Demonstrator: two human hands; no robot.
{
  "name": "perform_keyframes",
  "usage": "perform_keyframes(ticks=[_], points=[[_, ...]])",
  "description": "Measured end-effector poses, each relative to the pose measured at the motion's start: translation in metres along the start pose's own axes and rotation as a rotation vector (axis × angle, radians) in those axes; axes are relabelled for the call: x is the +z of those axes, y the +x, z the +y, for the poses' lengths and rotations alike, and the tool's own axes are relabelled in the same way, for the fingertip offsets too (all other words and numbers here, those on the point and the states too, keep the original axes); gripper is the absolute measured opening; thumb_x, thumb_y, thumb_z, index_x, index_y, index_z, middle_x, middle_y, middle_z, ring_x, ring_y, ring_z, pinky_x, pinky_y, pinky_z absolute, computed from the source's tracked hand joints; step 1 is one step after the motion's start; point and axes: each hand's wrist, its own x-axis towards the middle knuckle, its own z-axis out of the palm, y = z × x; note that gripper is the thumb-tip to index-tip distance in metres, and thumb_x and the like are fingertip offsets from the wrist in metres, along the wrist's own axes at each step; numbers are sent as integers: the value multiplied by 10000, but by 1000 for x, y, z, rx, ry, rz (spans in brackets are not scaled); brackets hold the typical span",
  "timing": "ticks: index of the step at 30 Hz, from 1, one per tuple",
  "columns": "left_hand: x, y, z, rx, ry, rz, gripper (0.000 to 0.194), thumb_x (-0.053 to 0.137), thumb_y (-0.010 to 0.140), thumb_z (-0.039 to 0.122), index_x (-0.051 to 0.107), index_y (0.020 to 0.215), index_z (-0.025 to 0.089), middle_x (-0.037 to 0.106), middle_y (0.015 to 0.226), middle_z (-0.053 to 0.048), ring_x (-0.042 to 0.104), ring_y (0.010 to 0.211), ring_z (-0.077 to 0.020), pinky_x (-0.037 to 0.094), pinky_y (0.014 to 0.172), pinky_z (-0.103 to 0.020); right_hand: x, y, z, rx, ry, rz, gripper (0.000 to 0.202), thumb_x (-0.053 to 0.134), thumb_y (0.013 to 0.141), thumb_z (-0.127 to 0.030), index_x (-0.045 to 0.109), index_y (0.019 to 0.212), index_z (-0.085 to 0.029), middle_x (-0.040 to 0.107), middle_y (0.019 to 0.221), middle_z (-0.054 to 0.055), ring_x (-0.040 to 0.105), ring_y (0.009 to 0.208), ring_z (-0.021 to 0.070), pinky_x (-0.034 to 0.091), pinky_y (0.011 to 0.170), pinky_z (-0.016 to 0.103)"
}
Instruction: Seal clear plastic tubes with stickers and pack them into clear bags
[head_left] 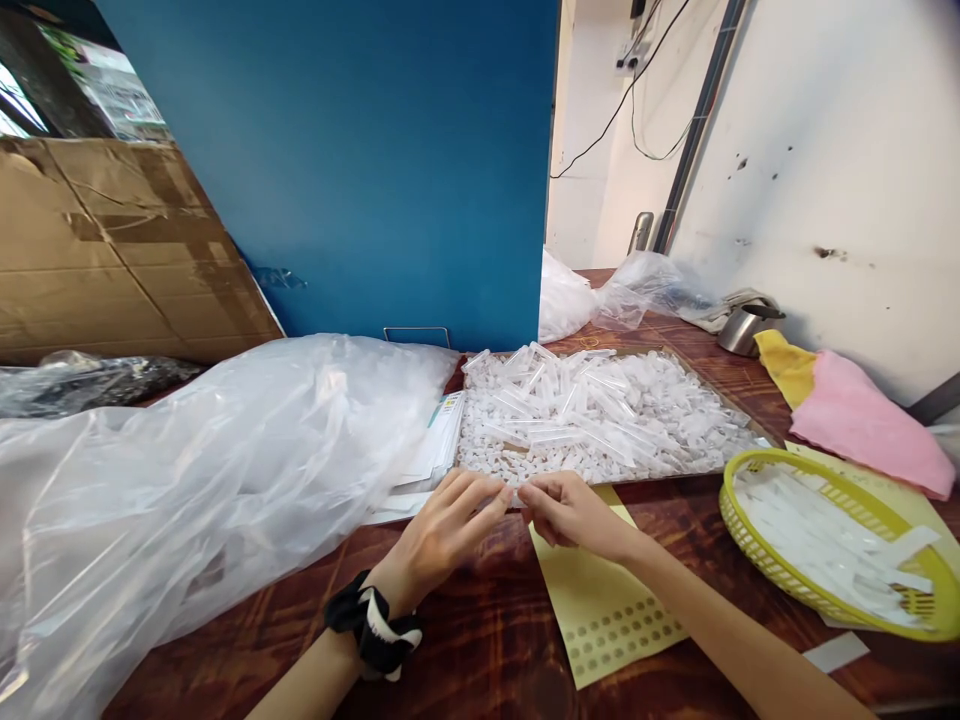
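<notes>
My left hand (448,528) and my right hand (576,512) meet fingertip to fingertip at the front edge of a heap of clear plastic pieces (637,410). Both are closed in a pinch. Something small and pale shows between the fingertips, too little of it to name. Under my right hand and forearm lies a yellow sheet (581,590) with rows of small round stickers on its lower part. The heap mixes long clear tubes or strips with many tiny white bits, on a shallow cardboard tray. A black and white band circles my left wrist.
To the right, a yellow plastic basket (757,560) holds flat whitish strips; one loose strip (836,653) lies beside it. A large clear plastic bag (225,480) covers the left side. Behind are a blue panel (360,170), pink cloth (862,420) and a metal cup (746,328).
</notes>
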Motion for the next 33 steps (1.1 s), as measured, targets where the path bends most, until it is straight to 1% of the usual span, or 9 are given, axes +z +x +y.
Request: perform_keyframes(ticks=[2, 5, 9, 13, 17, 21, 27, 30, 33], points=[[-3, 0, -2, -26, -20, -56, 228, 416, 943, 160, 524, 1143, 173, 620, 1001, -89, 557, 890, -189, 467, 771, -337, 0, 0, 1, -8, -22, 27, 454, 365, 928, -506, 522, 673, -165, 464, 471, -40, 402, 391, 82, 330, 427, 218], [1, 0, -6, -244, -155, -68, 202, 446, 938, 220, 551, 1110, 206, 627, 981, -56, 588, 880, -164, 486, 768, -288, -3, 0, 1, -296, -327, 230, 287, 483, 910, -412, 579, 848, -148, 599, 717, 29, 549, 633, 134, 424, 587, 244], [5, 2, -7, -410, -359, -99, 219, 506, 907, 290, 603, 1099, 248, 690, 963, -23, 651, 823, -165, 513, 727, -257, -12, -6, -5, -619, -813, 235, 278, 385, 963, -324, 577, 905, -132, 605, 802, 75, 540, 765, 177, 434, 654, 274], [3, 9, 3, -460, -527, -191, 187, 533, 881, 294, 665, 997, 232, 726, 896, -3, 671, 755, -176, 523, 676, -238, -20, -18, -12, -717, -1122, 184, 250, 379, 958, -197, 573, 818, -125, 560, 737, 50, 483, 700, 165, 374, 566, 265], [6, 13, 15, -422, -606, -261, 165, 524, 887, 287, 665, 945, 224, 709, 821, 8, 652, 715, -153, 511, 645, -212, -18, -31, -9, -754, -1179, 201, 235, 395, 943, -169, 569, 791, -129, 532, 695, 34, 453, 675, 157, 328, 531, 264], [14, 11, 19, -276, -433, -241, 174, 485, 918, 279, 638, 951, 206, 662, 770, -11, 601, 671, -136, 474, 603, -211, -8, -43, 1, -629, -1033, 207, 284, 417, 934, -283, 531, 709, -152, 531, 661, 37, 446, 641, 158, 281, 494, 277], [15, 11, 23, 66, -115, -136, 127, 479, 925, 228, 580, 953, 157, 592, 683, -22, 491, 593, -132, 393, 542, -245, 11, -57, 2, -153, -280, 205, 383, 476, 890, -349, 355, 566, -185, 334, 523, -60, 327, 499, 75, 253, 491, 232], [14, 13, 22, 127, -41, -142, 111, 453, 932, 175, 553, 972, 148, 577, 667, -15, 478, 589, -132, 380, 546, -254, 16, -56, 0, 16, 36, 177, 442, 485, 873, -423, 358, 526, -182, 325, 482, -64, 311, 471, 64, 239, 459, 219], [13, 17, 17, 131, 23, -127, 122, 442, 935, 178, 546, 996, 164, 612, 771, -35, 529, 693, -146, 408, 632, -271, 14, -47, 1, 54, 123, 181, 468, 492, 864, -452, 377, 502, -179, 371, 457, -58, 339, 443, 61, 256, 445, 215]])
